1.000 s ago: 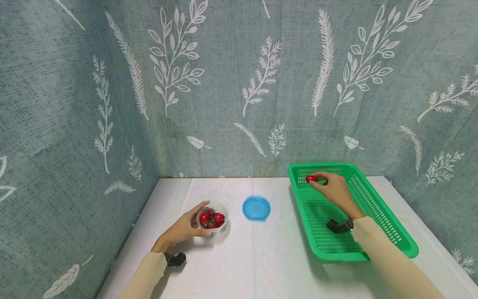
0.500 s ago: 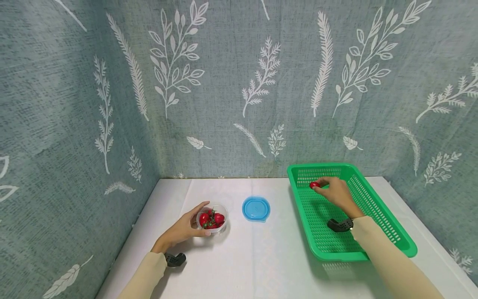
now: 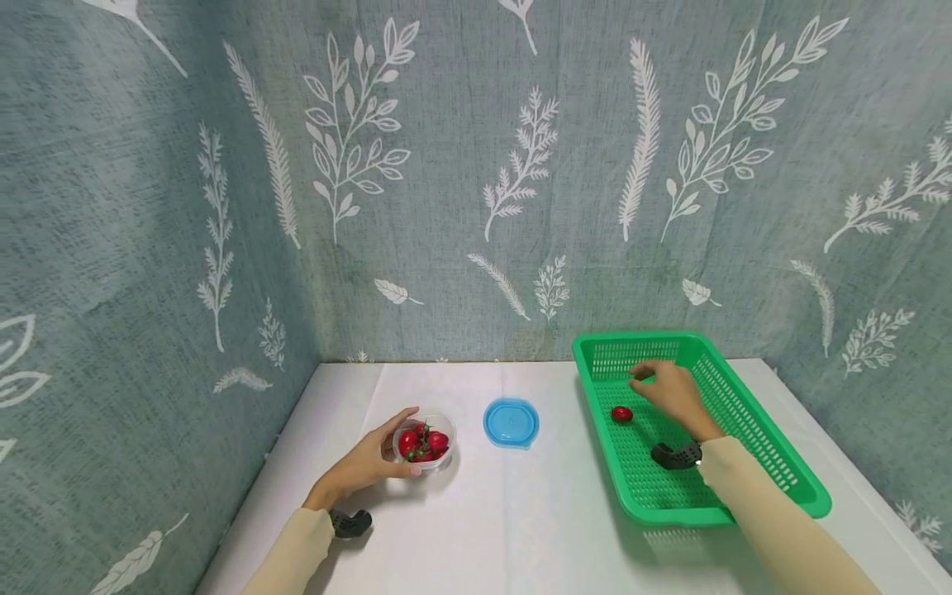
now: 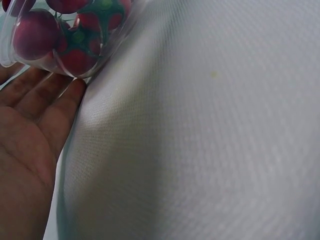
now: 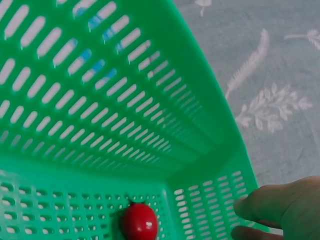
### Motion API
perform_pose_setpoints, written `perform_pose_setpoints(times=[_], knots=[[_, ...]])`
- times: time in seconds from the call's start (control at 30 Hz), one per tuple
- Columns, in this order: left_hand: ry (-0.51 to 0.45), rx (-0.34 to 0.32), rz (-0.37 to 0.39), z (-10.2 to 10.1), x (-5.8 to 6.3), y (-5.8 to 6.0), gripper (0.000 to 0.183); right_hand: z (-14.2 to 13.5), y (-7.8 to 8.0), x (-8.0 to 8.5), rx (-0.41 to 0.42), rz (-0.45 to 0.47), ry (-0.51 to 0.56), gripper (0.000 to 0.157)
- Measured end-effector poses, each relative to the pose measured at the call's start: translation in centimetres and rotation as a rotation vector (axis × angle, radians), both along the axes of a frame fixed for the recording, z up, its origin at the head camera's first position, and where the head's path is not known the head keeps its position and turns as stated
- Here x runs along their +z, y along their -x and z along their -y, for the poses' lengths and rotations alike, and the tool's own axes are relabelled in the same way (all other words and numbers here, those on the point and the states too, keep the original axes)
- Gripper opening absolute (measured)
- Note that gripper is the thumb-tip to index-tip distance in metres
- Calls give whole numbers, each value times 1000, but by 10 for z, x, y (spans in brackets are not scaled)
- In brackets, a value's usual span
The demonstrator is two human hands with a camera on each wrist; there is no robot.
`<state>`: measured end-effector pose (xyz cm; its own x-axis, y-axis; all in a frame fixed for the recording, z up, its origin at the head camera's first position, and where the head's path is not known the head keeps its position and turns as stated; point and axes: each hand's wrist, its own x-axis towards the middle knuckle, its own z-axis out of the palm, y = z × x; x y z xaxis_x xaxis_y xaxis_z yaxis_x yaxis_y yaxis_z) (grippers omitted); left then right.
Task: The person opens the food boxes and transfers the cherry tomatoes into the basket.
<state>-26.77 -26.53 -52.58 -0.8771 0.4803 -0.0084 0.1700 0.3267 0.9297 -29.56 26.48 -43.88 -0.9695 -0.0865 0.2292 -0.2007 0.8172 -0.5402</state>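
Note:
A clear plastic tub point(image 3: 424, 463) of cherry tomatoes point(image 3: 438, 442) with green stems stands on the white cloth at left. My left hand point(image 3: 366, 464) holds the tub from its left side, index finger at the far rim and thumb on the near side. In the left wrist view, fingers point(image 4: 65, 107) lie against its wall. Over the green basket point(image 3: 604, 450), my right hand point(image 3: 673, 395) hovers with thumb and fingertips apart and nothing between them. A single cherry tomato point(image 3: 621, 414) lies on the basket floor below and left of it, also seen in the right wrist view point(image 5: 139, 221).
A blue lid point(image 3: 511, 422) lies flat on the white cloth point(image 3: 513, 512) between tub and basket. Patterned grey-green fabric point(image 3: 446, 182) hangs behind and along both sides. The basket's raised slotted walls surround the right hand's area.
My right hand has let go of the cherry tomato, which has dropped to the basket floor; its fingers have parted. The left hand stays at the tub. The head view has tilted slightly up.

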Motion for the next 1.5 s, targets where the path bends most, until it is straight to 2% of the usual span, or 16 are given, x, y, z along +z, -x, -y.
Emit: perform_pose_setpoints(times=[0.17,0.43,0.77,1.07,1.5], knots=[[20,-2,15,-2,-3,-2,105,5,-4,0,46,-9,21,30],[0,0,6,-2,1,0,106,25,-1,12,98,-50,72,27],[-3,-7,-6,0,0,1,103,70,-1,29,176,-35,99,26],[-10,-19,-17,-1,3,0,105,112,-9,34,242,1,171,24],[1,-1,-8,-1,2,0,104,165,-16,36,349,-13,126,21]])
